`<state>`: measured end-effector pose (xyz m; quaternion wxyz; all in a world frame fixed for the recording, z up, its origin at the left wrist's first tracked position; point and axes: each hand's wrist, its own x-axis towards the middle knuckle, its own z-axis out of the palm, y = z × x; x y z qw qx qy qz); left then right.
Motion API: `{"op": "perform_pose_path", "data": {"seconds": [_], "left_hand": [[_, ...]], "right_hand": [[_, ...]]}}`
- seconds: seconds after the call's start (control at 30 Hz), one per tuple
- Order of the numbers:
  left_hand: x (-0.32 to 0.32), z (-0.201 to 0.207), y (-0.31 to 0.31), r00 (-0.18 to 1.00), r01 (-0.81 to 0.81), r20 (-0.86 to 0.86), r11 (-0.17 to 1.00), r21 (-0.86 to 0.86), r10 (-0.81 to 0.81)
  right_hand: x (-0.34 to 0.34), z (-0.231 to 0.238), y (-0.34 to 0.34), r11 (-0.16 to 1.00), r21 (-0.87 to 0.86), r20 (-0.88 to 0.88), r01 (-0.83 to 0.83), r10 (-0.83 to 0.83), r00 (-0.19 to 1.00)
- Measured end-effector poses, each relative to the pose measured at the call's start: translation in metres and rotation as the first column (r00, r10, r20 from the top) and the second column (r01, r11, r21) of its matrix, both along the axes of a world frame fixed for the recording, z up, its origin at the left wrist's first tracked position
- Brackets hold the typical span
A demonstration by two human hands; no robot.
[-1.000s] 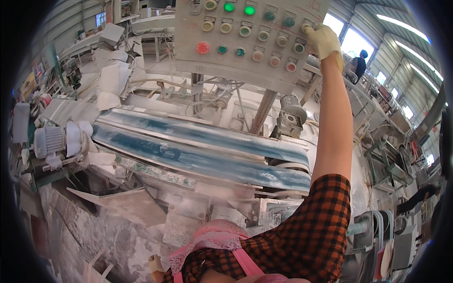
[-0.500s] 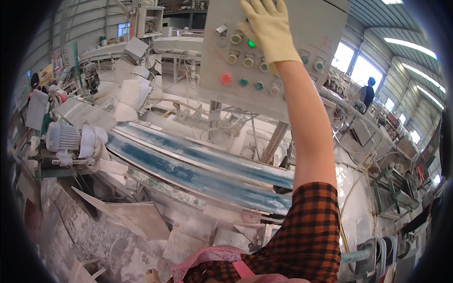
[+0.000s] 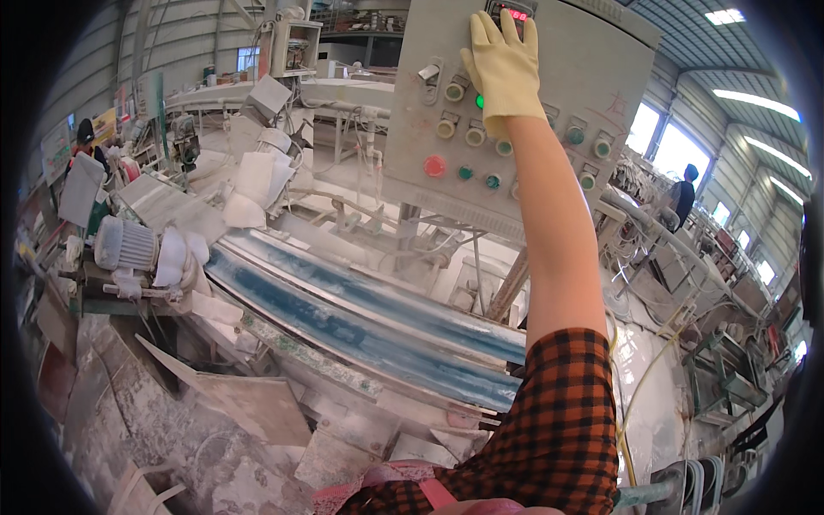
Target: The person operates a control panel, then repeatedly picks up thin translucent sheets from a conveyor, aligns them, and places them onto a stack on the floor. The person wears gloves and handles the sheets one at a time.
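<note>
My right hand [image 3: 505, 70], in a pale yellow rubber glove, reaches up to a grey control panel [image 3: 412, 129]. Its fingers are stretched out and somewhat apart, holding nothing. The fingertips lie at or just in front of a small display [image 3: 517, 15] with lit red digits, partly covered by them. Whether they press on it cannot be told. Close to the glove's left edge a green button [image 3: 480, 101] glows. Below sit a red button [image 3: 435, 166], dark green buttons [image 3: 465, 172] and several round knobs, some hidden behind my wrist. My left hand is out of view.
Below the panel runs a conveyor with blue belts [image 3: 300, 311]. A dusty motor [image 3: 125, 245] stands at its left end, and broken slabs [image 3: 245, 399] lie in front. Pipes [image 3: 661, 223] run at the right. A person [image 3: 684, 197] stands far right, another [image 3: 86, 146] far left.
My right hand has shifted slightly on the panel, and the display's red digits now show beside its fingertips. The whole view has swung a little, so the panel sits lower and farther right.
</note>
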<state>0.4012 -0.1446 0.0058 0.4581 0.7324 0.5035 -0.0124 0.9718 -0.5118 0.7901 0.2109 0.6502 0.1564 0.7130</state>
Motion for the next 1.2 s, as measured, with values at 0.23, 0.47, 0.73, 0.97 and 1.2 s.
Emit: {"op": "perform_pose_path", "data": {"seconds": [0.23, 0.47, 0.73, 0.97, 1.2], "left_hand": [[0.007, 0.000, -0.001, 1.000, 0.012, 0.021, 1.000, 0.010, -0.012], [0.012, 0.002, -0.008, 0.999, -0.008, 0.031, 1.000, 0.011, 0.008], [0.011, 0.002, -0.013, 1.000, -0.010, 0.021, 1.000, 0.011, 0.009], [0.008, 0.006, -0.013, 0.999, -0.027, 0.020, 0.999, 0.021, 0.026], [-0.002, 0.002, -0.014, 0.999, -0.035, 0.006, 0.999, 0.035, 0.035]], "right_hand": [[-0.024, -0.001, -0.002, 0.995, -0.066, -0.047, -0.072, 0.069, 0.996], [-0.004, 0.010, 0.007, 1.000, 0.011, -0.050, -0.029, 0.030, 0.998], [-0.022, -0.007, -0.015, 0.995, -0.042, -0.070, -0.094, 0.091, 0.993], [0.009, 0.017, 0.020, 0.989, 0.081, -0.034, -0.123, 0.126, 0.991], [0.001, 0.002, -0.008, 0.979, 0.042, -0.092, -0.200, 0.203, 0.975]]}}
